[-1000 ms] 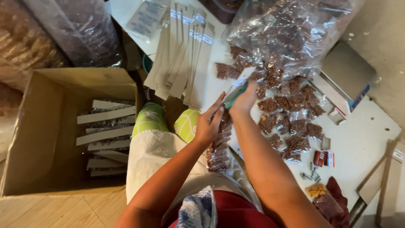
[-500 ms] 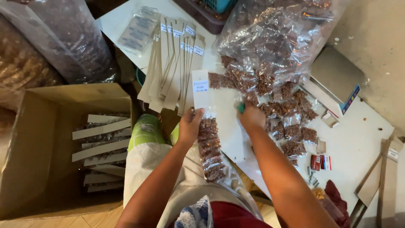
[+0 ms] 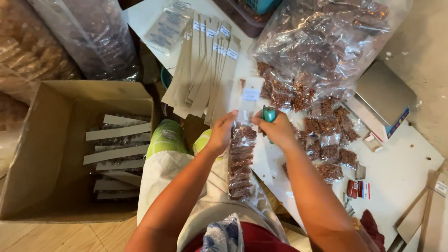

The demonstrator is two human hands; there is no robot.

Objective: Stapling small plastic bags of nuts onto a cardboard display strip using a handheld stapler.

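Overhead: white surface (image 3: 401, 172) carries a big clear bag (image 3: 326, 42) of packets; cardboard box (image 3: 56, 149) sits left. Above the lap, left hand (image 3: 221, 133) pinches a hanging packet strip (image 3: 241, 156) below its header card (image 3: 250, 95). Right hand (image 3: 277, 128) grips a teal stapler (image 3: 269, 113) just beside it.

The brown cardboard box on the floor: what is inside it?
Inside the brown cardboard box lie several long packets with pale paper header strips, stacked loosely. The bottom under them is covered.
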